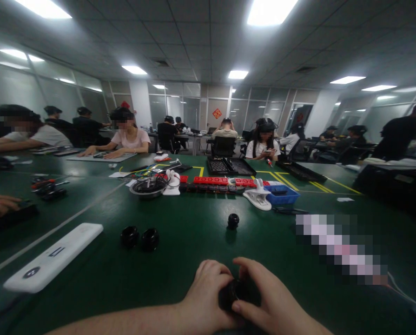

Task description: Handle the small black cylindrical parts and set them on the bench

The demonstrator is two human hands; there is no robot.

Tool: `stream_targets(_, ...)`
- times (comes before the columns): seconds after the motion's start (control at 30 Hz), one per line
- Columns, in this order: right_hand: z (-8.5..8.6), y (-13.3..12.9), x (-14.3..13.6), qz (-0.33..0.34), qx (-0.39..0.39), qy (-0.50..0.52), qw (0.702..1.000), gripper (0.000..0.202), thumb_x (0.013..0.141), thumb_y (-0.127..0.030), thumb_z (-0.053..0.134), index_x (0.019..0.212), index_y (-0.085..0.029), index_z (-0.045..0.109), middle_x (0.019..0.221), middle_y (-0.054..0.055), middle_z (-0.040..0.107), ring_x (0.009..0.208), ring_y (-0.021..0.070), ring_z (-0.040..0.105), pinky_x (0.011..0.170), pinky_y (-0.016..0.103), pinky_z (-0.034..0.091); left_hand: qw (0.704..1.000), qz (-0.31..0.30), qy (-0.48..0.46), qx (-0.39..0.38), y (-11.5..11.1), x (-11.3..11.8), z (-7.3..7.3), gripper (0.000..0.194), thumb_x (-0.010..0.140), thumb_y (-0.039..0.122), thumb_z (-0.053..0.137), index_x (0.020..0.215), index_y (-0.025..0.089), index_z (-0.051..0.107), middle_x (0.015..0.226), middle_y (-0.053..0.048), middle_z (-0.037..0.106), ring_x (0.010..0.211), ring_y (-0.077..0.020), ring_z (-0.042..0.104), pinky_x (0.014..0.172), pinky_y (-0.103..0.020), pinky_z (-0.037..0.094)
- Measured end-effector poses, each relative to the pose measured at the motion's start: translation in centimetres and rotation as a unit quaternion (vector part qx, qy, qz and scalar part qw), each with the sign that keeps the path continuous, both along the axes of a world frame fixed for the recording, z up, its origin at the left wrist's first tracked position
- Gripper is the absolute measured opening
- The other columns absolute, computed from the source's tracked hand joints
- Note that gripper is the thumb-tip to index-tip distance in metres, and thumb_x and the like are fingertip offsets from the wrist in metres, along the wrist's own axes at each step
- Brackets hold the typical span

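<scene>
Low in the head view, my left hand point(209, 292) and my right hand point(268, 294) close around one black round fitting point(234, 293) from both sides. My fingers hide much of it, and its exact kind does not show. Ahead of my hands, a smaller-looking black ribbed fitting point(233, 221) stands alone on the green table. To the left, two black fittings with hollow ends sit side by side, a left one point(129, 237) and a right one point(149, 239).
A white elongated device point(54, 257) lies at left, and a blurred-out pale object point(343, 249) at right. Farther back are a round dish point(148, 187), red sockets point(214, 180), a white clamp point(258, 197) and a blue bin point(282, 194). A co-worker's hand point(1, 205) rests at far left.
</scene>
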State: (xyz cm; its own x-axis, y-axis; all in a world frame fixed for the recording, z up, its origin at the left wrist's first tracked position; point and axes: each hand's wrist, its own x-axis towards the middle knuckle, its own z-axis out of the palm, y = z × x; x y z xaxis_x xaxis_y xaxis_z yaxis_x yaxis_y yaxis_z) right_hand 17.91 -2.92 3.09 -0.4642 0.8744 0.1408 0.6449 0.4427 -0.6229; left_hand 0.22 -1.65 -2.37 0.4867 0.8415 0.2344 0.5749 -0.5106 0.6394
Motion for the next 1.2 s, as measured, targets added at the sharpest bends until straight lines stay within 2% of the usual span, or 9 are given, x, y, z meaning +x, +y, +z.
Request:
stream_targets(0.1,0.6,-0.3,0.0,0.042,-0.005,0.005,0.999,0.045,0.070,-0.015,0.059,0.114,-0.022,0.050,0.109,0.008,0.061,0.097,0.0236,0.058,0.084,0.037,0.047,1.000,-0.003,-0.013,-0.003,-0.1,0.0,0.1,0.052,0.047,0.040,0.081,0.092,0.021,0.062,0.094,-0.002,0.056,0.091,-0.0237,0.047,0.090,-0.039,0.032)
stream_targets(0.2,1.5,-0.7,0.2,0.078,0.008,0.005,0.997,0.053,0.071,-0.012,0.056,0.121,-0.024,0.044,0.118,0.007,0.057,0.105,0.0225,0.055,0.090,0.036,0.044,1.000,-0.007,-0.017,-0.022,-0.2,-0.1,0.4,0.054,0.051,0.042,0.080,0.098,0.023,0.060,0.098,-0.003,0.056,0.095,-0.0247,0.048,0.099,-0.045,0.021)
stream_targets(0.3,1.4,-0.6,0.2,0.051,0.022,-0.009,0.998,0.061,0.064,-0.017,0.064,0.122,-0.019,0.044,0.120,0.012,0.054,0.106,0.0269,0.053,0.090,0.039,0.044,0.999,-0.011,-0.014,-0.035,-0.2,-0.1,0.5,0.050,0.052,0.044,0.079,0.094,0.024,0.061,0.101,-0.003,0.055,0.097,-0.0253,0.047,0.102,-0.047,0.015)
stream_targets(0.47,0.0,-0.3,0.1,0.012,0.007,-0.040,0.999,0.057,0.063,-0.019,0.064,0.118,-0.017,0.047,0.110,0.013,0.060,0.098,0.0276,0.057,0.085,0.040,0.047,1.000,0.002,-0.001,-0.029,-0.1,0.1,0.3,0.050,0.049,0.043,0.079,0.091,0.023,0.062,0.099,-0.002,0.056,0.096,-0.0247,0.049,0.103,-0.048,0.014)
stream_targets(0.7,1.9,-0.8,0.3,0.067,-0.017,-0.042,0.997,0.058,0.069,-0.013,0.053,0.126,-0.018,0.040,0.124,0.009,0.053,0.111,0.0222,0.050,0.095,0.037,0.039,0.999,-0.012,0.021,-0.041,-0.1,0.0,1.2,0.052,0.051,0.043,0.078,0.097,0.024,0.061,0.100,-0.001,0.057,0.098,-0.0239,0.049,0.103,-0.050,0.013)
stream_targets(0.8,1.7,-0.8,0.2,0.044,-0.029,-0.046,0.998,0.064,0.067,-0.020,0.061,0.127,-0.015,0.039,0.126,0.012,0.050,0.113,0.0249,0.048,0.095,0.038,0.038,0.998,-0.018,0.030,-0.046,-0.1,-0.1,1.4,0.051,0.053,0.045,0.076,0.097,0.024,0.061,0.102,-0.002,0.057,0.100,-0.0252,0.048,0.103,-0.051,0.013)
stream_targets(0.9,1.2,-0.8,0.1,0.008,-0.037,-0.048,0.998,0.063,0.066,-0.023,0.064,0.124,-0.015,0.042,0.118,0.011,0.056,0.106,0.0251,0.053,0.091,0.038,0.041,0.998,-0.018,0.033,-0.043,-0.2,-0.1,1.5,0.048,0.053,0.045,0.075,0.094,0.023,0.061,0.102,-0.002,0.056,0.100,-0.0257,0.049,0.103,-0.051,0.014)
stream_targets(1.03,1.7,-1.1,0.4,0.034,-0.022,-0.039,0.998,0.055,0.070,-0.020,0.058,0.123,-0.018,0.043,0.119,0.009,0.055,0.108,0.0235,0.051,0.094,0.037,0.039,0.999,-0.015,0.026,-0.042,-0.2,-0.1,1.5,0.050,0.053,0.043,0.076,0.097,0.023,0.061,0.102,-0.002,0.057,0.099,-0.0250,0.050,0.103,-0.051,0.015)
stream_targets(1.2,2.4,-1.0,0.5,0.064,-0.035,-0.043,0.996,0.067,0.066,-0.022,0.066,0.128,-0.017,0.038,0.127,0.010,0.049,0.115,0.0242,0.045,0.098,0.037,0.034,0.998,-0.019,0.039,-0.045,-0.2,0.0,1.8,0.052,0.053,0.042,0.077,0.099,0.024,0.060,0.105,-0.003,0.057,0.102,-0.0256,0.049,0.102,-0.052,0.013)
